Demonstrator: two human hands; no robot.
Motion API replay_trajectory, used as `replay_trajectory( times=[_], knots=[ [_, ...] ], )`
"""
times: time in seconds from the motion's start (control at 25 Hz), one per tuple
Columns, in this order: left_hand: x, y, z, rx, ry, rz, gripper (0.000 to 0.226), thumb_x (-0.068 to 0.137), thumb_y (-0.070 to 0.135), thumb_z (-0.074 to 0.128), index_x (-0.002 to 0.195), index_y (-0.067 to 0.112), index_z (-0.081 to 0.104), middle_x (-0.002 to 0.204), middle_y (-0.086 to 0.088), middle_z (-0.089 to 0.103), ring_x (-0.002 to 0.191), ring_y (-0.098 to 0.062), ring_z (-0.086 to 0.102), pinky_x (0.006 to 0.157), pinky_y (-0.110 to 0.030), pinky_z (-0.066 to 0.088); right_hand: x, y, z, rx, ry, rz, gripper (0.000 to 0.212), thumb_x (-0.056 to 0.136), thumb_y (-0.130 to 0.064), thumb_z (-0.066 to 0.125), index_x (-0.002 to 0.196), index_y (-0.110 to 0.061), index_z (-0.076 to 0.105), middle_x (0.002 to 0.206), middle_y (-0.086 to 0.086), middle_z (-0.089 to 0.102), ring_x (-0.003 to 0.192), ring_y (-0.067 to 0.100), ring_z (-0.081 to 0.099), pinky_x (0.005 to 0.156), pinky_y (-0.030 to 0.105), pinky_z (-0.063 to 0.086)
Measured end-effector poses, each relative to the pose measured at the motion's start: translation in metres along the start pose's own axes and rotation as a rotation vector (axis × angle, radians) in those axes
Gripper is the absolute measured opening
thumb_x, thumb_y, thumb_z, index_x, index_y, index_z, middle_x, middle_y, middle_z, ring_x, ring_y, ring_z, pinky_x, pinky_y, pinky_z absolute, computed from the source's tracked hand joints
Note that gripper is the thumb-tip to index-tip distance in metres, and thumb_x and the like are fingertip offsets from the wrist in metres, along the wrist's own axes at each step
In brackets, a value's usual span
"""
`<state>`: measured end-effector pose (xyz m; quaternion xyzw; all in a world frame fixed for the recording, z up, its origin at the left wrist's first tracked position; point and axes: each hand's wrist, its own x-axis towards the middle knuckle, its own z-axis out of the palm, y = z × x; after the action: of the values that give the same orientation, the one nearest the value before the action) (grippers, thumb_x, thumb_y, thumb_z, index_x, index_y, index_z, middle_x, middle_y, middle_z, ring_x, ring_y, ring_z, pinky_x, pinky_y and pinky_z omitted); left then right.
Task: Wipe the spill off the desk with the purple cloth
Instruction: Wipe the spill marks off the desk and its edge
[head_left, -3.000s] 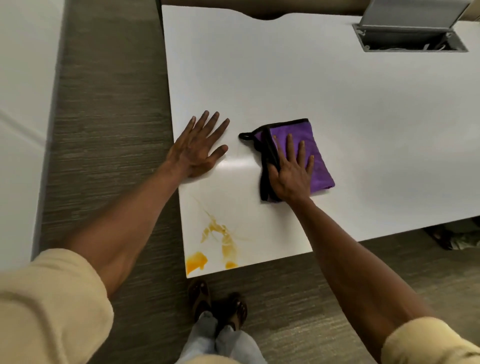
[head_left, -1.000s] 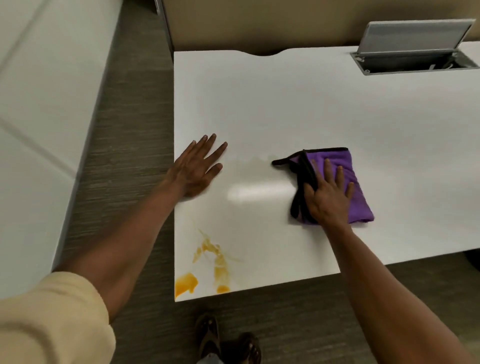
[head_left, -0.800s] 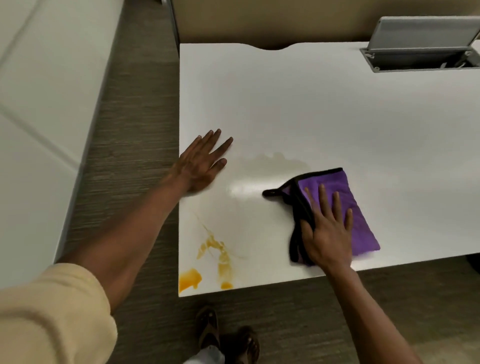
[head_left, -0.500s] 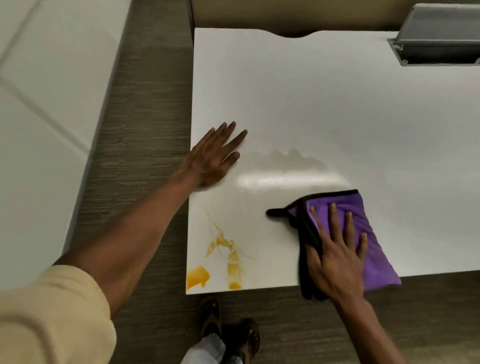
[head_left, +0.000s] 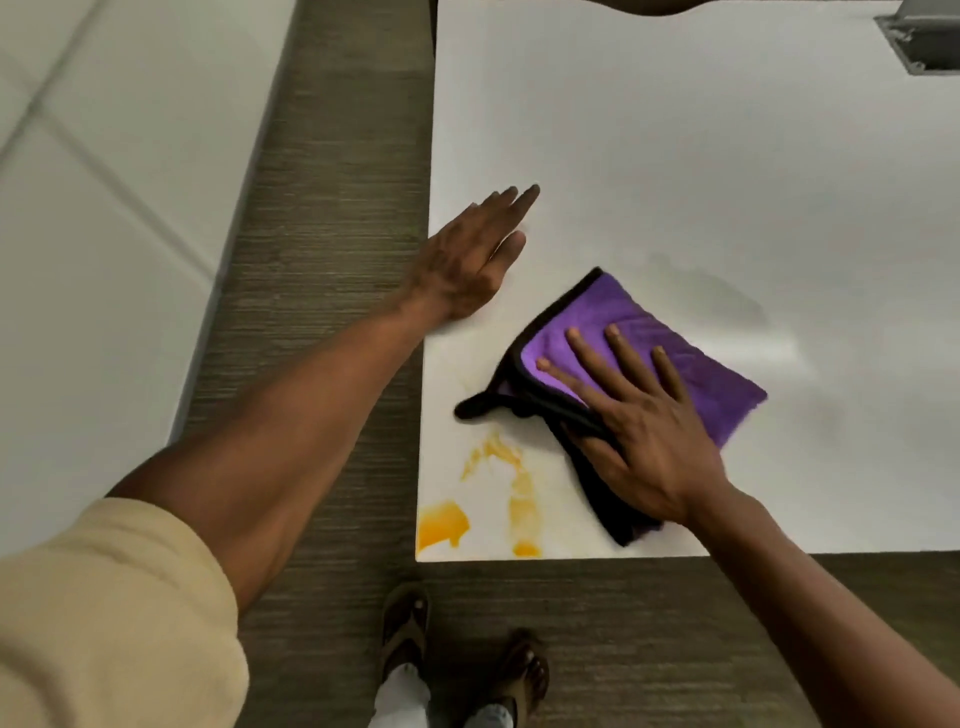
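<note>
**Cloth brought up to the edge of the spill**

Since half a second ago, the folded purple microfibre cloth with black trim is seen shifted left along the white rectangular desk top and turned, so that its black hanging loop now points at the spill. In the earlier view it overhung the near desk edge, well right of the stain; now it is found wholly on the surface, just beside the stain's upper smears.

The right hand is pressed flat on the cloth, palm down, with its fingers spread apart and laid straight across the purple face; the thumb is set over the bunched black border at the cloth's near side. Nothing is pinched.

The left hand is laid flat at the desk's left edge, beyond the spill, fingers extended and held close together, the thumb slightly apart. Nothing is held by it.

The orange liquid spill is noted at the near left corner of the desk: a denser blot at the very edge, paler streaks running away from it toward the cloth. The stain appears unwiped; the loop tip is close to the topmost streak, and contact cannot be told.

Grey-brown ribbed carpet is seen below, with sandalled feet at the near edge.
</note>
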<state>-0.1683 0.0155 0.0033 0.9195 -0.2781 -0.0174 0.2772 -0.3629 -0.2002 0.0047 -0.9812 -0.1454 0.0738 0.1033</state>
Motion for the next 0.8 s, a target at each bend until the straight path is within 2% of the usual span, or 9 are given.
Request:
replay_trajectory(
  times=[0.08, 0.2, 0.28, 0.36, 0.44, 0.6, 0.68, 0.8],
  knots=[
    [-0.001, -0.002, -0.001, -0.02, -0.021, 0.03, 0.055, 0.11, 0.033, 0.031, 0.164, 0.025, 0.022, 0.17, 0.0, 0.025, 0.159, -0.015, 0.017, 0.13, -0.039, 0.01, -0.026, 0.014, -0.003, 0.018, 0.0, -0.018, 0.067, 0.098, -0.057, 0.028, 0.159, -0.057, 0.002, 0.174, -0.018, 0.002, 0.163, 0.02, -0.002, 0.13, 0.053, 0.0],
    [-0.001, -0.003, -0.003, -0.096, 0.1, 0.058, 0.055, 0.108, 0.027, 0.031, 0.162, 0.016, 0.028, 0.167, -0.004, 0.033, 0.158, -0.022, 0.02, 0.13, -0.041, 0.007, -0.005, 0.016, -0.013, 0.071, 0.079, 0.28, 0.067, 0.093, -0.059, 0.02, 0.159, -0.057, 0.004, 0.172, -0.016, 0.006, 0.163, 0.022, 0.002, 0.131, 0.051, 0.001],
    [0.0, -0.006, -0.002, -0.204, 0.136, 0.006, 0.053, 0.109, 0.027, 0.031, 0.161, 0.019, 0.032, 0.165, -0.002, 0.036, 0.158, -0.019, 0.021, 0.129, -0.038, 0.013, 0.025, -0.002, -0.011, 0.072, 0.124, 0.374, 0.071, 0.092, -0.057, 0.021, 0.162, -0.05, 0.011, 0.173, -0.015, 0.01, 0.163, 0.025, 0.004, 0.131, 0.054, 0.001],
    [0.0, -0.008, -0.002, -0.289, 0.123, -0.038, 0.051, 0.109, 0.031, 0.033, 0.159, 0.025, 0.036, 0.161, -0.001, 0.044, 0.157, -0.015, 0.022, 0.125, -0.037, 0.024, 0.047, -0.028, -0.006, 0.064, 0.097, 0.263, 0.073, 0.09, -0.056, 0.022, 0.162, -0.049, 0.013, 0.173, -0.014, 0.01, 0.162, 0.027, 0.004, 0.13, 0.057, 0.002],
    [0.002, -0.009, -0.006, -0.308, 0.11, -0.072, 0.052, 0.107, 0.036, 0.032, 0.158, 0.027, 0.039, 0.158, -0.004, 0.049, 0.156, -0.015, 0.025, 0.122, -0.038, 0.029, 0.06, -0.052, -0.003, 0.051, 0.035, 0.051, 0.073, 0.09, -0.057, 0.022, 0.162, -0.049, 0.015, 0.173, -0.015, 0.01, 0.162, 0.027, 0.003, 0.129, 0.057, 0.002],
    [0.0, -0.004, -0.008, -0.178, 0.009, -0.113, 0.05, 0.11, 0.04, 0.032, 0.159, 0.031, 0.036, 0.165, -0.002, 0.037, 0.156, -0.015, 0.025, 0.125, -0.04, 0.023, 0.032, -0.05, 0.004, 0.053, -0.059, -0.233, 0.063, 0.1, -0.049, 0.037, 0.16, -0.052, 0.016, 0.173, -0.02, 0.005, 0.163, 0.018, -0.004, 0.13, 0.052, -0.002],
    [-0.003, -0.005, -0.004, -0.146, -0.019, -0.083, 0.049, 0.111, 0.04, 0.032, 0.159, 0.032, 0.035, 0.165, 0.0, 0.037, 0.157, -0.012, 0.023, 0.126, -0.038, 0.021, -0.001, -0.03, 0.005, 0.09, -0.036, -0.243, 0.063, 0.1, -0.048, 0.037, 0.159, -0.055, 0.018, 0.172, -0.023, 0.007, 0.163, 0.015, -0.001, 0.13, 0.052, 0.003],
    [-0.003, -0.008, -0.003, -0.276, 0.06, -0.135, 0.052, 0.107, 0.048, 0.03, 0.158, 0.037, 0.037, 0.163, 0.003, 0.041, 0.155, -0.01, 0.027, 0.125, -0.039, 0.024, -0.009, -0.011, 0.0, 0.114, 0.054, -0.017, 0.06, 0.096, -0.053, 0.033, 0.155, -0.06, 0.023, 0.17, -0.025, 0.014, 0.162, 0.016, 0.006, 0.129, 0.057, 0.012]
  ],
)
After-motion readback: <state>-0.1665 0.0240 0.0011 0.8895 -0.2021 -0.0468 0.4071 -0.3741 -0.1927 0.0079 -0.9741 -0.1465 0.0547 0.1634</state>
